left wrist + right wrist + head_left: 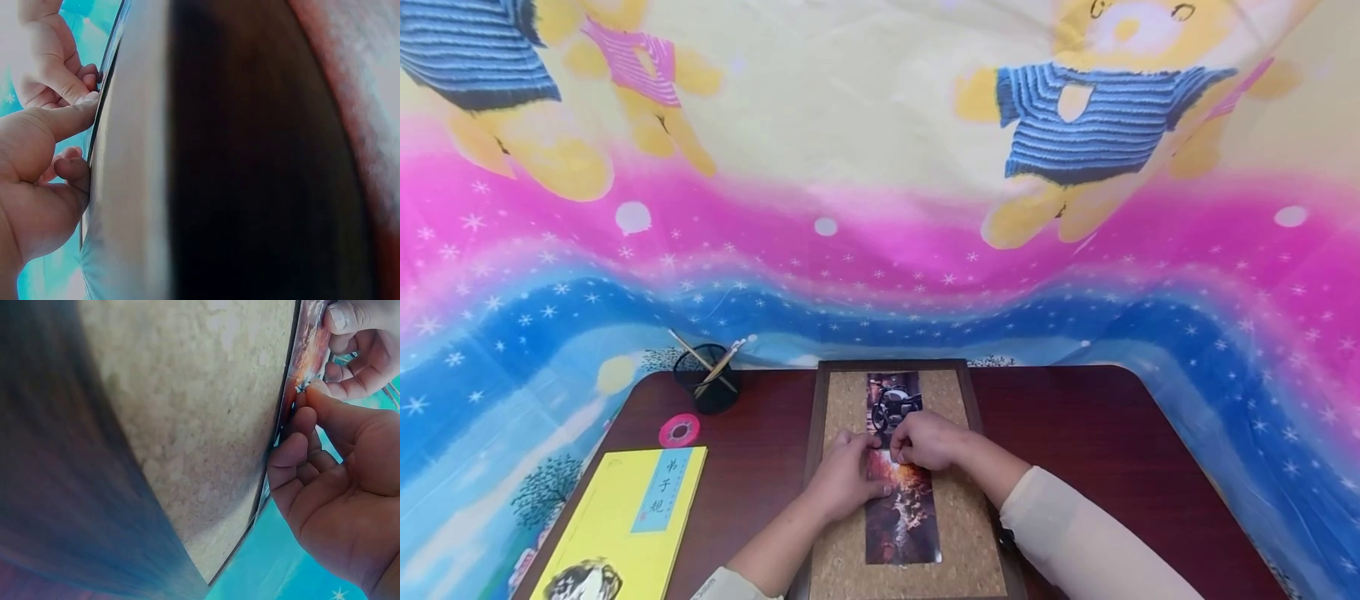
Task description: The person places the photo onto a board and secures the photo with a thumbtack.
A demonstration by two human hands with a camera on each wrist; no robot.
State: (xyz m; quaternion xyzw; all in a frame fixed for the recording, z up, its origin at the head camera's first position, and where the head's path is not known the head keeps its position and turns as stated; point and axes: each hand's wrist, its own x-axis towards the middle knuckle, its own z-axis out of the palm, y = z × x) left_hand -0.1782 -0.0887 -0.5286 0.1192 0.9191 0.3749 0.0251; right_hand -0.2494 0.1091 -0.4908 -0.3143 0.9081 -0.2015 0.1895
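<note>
A motorcycle photo (893, 398) and a fiery orange-and-dark photo (904, 521) lie one above the other on a framed cork board (835, 562). My left hand (844, 477) rests along their left side, thumb on the lower photo and forefinger by the seam. From the right, my right hand (927, 440) reaches over the seam with its thumb and forefinger pinched together and its other fingers curled. A small piece shows at those fingertips in the right wrist view; I cannot tell what it is. Both hands (37, 181) (340, 481) meet closely at the board's face.
To the left stand a black mesh pen holder (715, 392) with several sticks and a pink tape roll (679, 431). A yellow book (617, 533) lies nearer on the dark red table (1075, 433). A bear-printed cloth (880, 250) hangs behind.
</note>
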